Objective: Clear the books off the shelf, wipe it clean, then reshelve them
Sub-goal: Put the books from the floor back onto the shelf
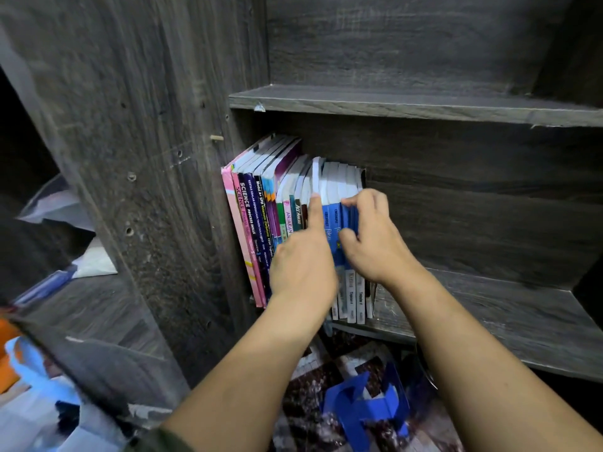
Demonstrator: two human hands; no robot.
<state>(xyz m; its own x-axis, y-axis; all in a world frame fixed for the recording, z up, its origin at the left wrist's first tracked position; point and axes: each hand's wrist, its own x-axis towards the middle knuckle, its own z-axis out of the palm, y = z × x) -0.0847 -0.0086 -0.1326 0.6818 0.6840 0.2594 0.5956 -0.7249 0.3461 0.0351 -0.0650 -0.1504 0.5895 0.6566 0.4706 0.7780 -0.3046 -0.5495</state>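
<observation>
Pink spine (240,207) reads "SCIENCE"; navy spine (250,220) reads "SCIENCE PROCESS SKILLS".

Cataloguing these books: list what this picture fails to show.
Head view:
- Titles on the blue books: partly covered by the right hand gripping them.
- Fingers of the left hand beyond its straight index: hidden behind its back; grip unclear.
- Print on the white spines: too small.
- Shelf board: right end cut by the frame edge.

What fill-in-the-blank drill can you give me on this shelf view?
The books that the right hand grips have ____ spines.
The SCIENCE book at the row's outer end is ____.
The row stands at the ____ end of the shelf.
Missing words: blue; pink; left.
</observation>
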